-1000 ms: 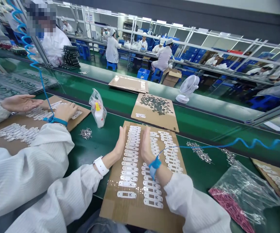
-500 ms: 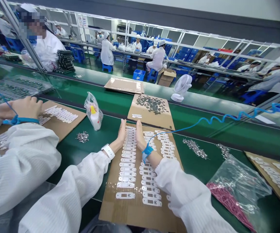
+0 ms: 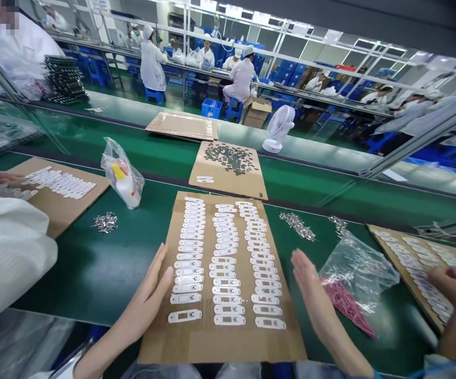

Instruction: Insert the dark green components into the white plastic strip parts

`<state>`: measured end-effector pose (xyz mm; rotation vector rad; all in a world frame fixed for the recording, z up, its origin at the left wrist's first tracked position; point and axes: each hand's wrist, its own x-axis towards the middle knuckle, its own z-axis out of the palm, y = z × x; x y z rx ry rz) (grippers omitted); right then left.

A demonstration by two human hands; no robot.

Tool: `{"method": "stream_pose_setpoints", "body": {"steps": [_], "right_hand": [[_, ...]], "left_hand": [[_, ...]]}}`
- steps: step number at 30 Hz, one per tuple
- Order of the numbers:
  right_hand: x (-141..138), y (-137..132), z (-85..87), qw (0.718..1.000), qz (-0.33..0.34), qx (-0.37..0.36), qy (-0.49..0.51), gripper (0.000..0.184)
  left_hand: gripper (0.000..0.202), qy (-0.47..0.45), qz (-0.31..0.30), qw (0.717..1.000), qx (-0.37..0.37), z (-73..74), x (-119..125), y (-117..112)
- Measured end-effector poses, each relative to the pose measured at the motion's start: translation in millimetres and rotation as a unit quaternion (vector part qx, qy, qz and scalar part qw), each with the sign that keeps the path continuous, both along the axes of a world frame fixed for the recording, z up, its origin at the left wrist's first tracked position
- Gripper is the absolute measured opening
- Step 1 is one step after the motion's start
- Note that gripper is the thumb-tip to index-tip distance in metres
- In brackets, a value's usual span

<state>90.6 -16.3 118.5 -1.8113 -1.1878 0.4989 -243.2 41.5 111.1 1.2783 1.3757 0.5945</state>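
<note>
Left hand (image 3: 148, 295), right hand (image 3: 309, 281): fingers extended, flanking cardboard sheet (image 3: 216, 346) (probably light, stiffish), best gripped by side edges.

One head-worn view, forward and down, seemingly tilted

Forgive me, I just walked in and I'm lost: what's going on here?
A person sits or stands at a cardboard board bearing three columns of flat white parts. Their left hand is open at the board's left edge; their right hand is open off its right edge, near a clear bag of pink pieces. Neither appears to hold anything. At far right, a co-worker's hand is over another board of white parts.
</note>
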Motion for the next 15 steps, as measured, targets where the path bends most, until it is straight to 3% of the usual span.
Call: {"method": "stream_pose_setpoints", "body": {"steps": [3, 8, 15], "right_hand": [[-4, -24, -15.6, 0.998, -0.016, -0.027, 0.046, 0.027], [-12, -44, -32.0, 0.990, -0.039, -0.058, 0.126, 0.031], [-7, -44, -45.3, 0.961, -0.087, -0.089, 0.248, 0.074]], "left_hand": [[0.076, -0.041, 0.053, 0.998, -0.014, 3.0, 5, 8], [0.071, -0.055, 0.061, 0.996, -0.026, 5.6, 7, 15], [0.068, -0.065, 0.053, 0.996, -0.005, -0.3, 14, 28]]}}
